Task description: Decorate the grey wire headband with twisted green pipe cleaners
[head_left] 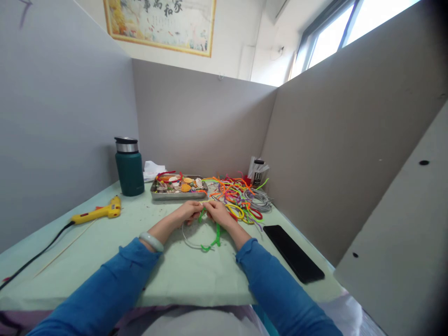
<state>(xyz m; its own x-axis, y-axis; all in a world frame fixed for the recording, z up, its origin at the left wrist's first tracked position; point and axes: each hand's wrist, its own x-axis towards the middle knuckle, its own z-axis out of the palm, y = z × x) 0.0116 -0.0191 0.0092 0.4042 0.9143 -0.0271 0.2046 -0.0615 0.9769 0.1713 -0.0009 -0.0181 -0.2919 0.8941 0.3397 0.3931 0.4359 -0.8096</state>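
Both hands meet at the middle of the tabletop [105, 242], fingertips almost touching. The left hand [189, 212] is curled narrow, pinching the top of a green pipe cleaner [215, 238]; the right hand [219, 212] is closed on the same strand just beside it. From that pinch the green pipe cleaner drops toward the person and kinks to the left, lying on the pale green cover. A thin white wire loop [187, 238] curves under the left hand, touching the green strand at its lower end. A pale bangle [151, 241] sits on the left wrist, above a blue sleeve.

Just beyond the right hand, a bright heap of pipe cleaners [238, 196] in orange, yellow, red and green, with grey ones at its far edge. Beyond the left hand, a metal tray [178, 194] full of small shells and bits. Further left, a dark green flask [129, 165] stands upright, and a yellow glue gun [100, 212] lies with its black cord trailing off the near-left edge. A black phone [292, 252] lies flat to the right, well apart from the hands.

Grey partition walls close in on three sides; a window glows up right. A framed picture [161, 23] hangs high on the back wall with Chinese brush characters, "和" and "家" readable among them.
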